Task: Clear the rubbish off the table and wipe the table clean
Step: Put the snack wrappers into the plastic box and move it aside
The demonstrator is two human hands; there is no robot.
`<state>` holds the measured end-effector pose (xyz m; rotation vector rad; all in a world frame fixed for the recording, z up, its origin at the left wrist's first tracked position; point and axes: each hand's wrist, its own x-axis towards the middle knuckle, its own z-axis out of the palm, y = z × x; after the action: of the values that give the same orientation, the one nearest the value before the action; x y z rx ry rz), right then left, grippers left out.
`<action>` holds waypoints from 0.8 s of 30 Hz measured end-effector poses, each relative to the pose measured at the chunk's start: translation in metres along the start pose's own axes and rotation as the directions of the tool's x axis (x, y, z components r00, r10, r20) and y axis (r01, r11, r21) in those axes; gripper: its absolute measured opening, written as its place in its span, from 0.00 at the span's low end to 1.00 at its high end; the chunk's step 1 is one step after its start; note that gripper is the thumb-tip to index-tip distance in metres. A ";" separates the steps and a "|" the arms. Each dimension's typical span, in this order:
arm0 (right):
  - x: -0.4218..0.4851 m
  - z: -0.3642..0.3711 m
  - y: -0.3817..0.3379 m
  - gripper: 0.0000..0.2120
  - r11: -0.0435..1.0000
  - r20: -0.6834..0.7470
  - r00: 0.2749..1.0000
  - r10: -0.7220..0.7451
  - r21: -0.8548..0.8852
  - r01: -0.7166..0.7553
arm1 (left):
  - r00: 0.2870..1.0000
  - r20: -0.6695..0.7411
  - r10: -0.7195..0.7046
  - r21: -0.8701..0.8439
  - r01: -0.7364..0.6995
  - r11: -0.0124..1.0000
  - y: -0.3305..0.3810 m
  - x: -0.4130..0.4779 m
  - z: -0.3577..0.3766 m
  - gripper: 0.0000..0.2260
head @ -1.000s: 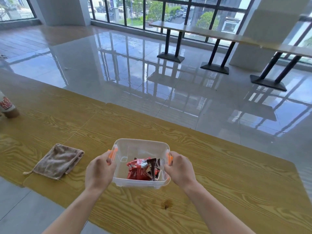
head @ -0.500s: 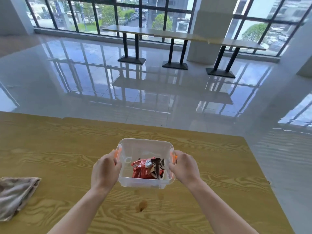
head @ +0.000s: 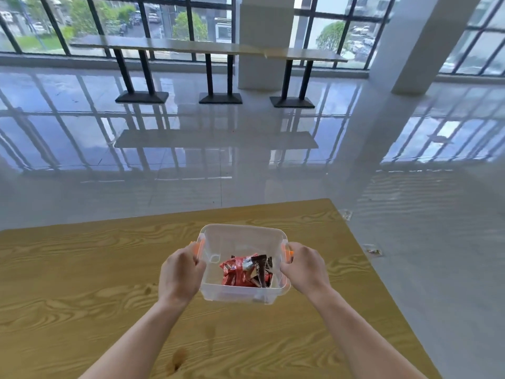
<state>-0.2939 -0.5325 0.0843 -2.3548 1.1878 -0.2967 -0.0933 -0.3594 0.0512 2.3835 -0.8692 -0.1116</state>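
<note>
A: In the head view, what are the hands doing?

B: Both are grasping the box (head: 243,265), a clear plastic one with no lid. The left hand (head: 181,274) is closing around its orange clip (head: 199,248) at the 9 o'clock side. The right hand (head: 304,269) is closing around the other clip at the 3 o'clock side.

A: Where is the box sitting?

B: It is above the table (head: 82,269), close to the table's 1 o'clock corner. I cannot tell if its bottom is touching the wood or hanging a little over it.

A: And the rubbish?

B: The wrappers (head: 247,270), red and dark brown, are lying inside the box, toward its 4 o'clock corner. The rest of the box is showing only bare plastic.

A: Is the table looking clean?

B: A brown stain (head: 177,358) is showing on the wood at 7 o'clock from the box, between the two forearms. A fainter streak (head: 210,337) is running just beside it.

A: Anything off the table?

B: Two small scraps (head: 373,250) are lying on the shiny floor (head: 246,165), at 2 o'clock from the box, just past the table edge. They are too small to name. At 12 o'clock, far away, a long bench (head: 207,47) is standing by the windows.
</note>
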 end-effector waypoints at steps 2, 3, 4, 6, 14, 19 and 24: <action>0.007 -0.006 0.014 0.01 1.000 -0.001 1.000 0.025 -0.013 -0.025 | 0.999 0.031 -0.015 -0.020 0.016 1.000 0.014 0.007 0.015 0.10; 0.011 -0.008 0.022 0.02 0.999 0.002 0.999 0.040 -0.022 -0.040 | 0.999 0.046 -0.022 -0.029 0.023 0.999 0.020 0.010 0.022 0.09; 0.015 -0.011 0.028 0.03 0.998 0.009 0.998 0.055 -0.033 -0.055 | 0.998 0.061 -0.028 -0.037 0.031 0.999 0.027 0.013 0.030 0.08; 0.025 -0.015 0.042 0.07 0.995 0.018 0.997 0.080 -0.054 -0.079 | 0.996 0.083 -0.033 -0.055 0.038 0.998 0.037 0.020 0.046 0.07; 0.073 -0.027 0.091 0.09 0.988 0.017 0.994 0.107 -0.116 -0.104 | 0.990 0.126 -0.063 -0.077 0.073 0.994 0.075 0.045 0.096 0.06; 0.113 -0.032 0.117 0.05 0.984 0.018 0.992 0.128 -0.130 -0.125 | 0.984 0.152 -0.088 -0.153 0.112 0.982 0.102 0.064 0.122 0.10; 0.149 -0.035 0.140 0.08 0.976 -0.019 0.990 0.139 -0.168 -0.140 | 0.974 0.194 -0.119 -0.164 0.152 0.975 0.130 0.085 0.142 0.07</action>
<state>-0.3158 -0.7334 0.0396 -2.3985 1.4239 -0.1617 -0.1379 -0.5618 0.0177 2.2874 -0.7432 -0.4505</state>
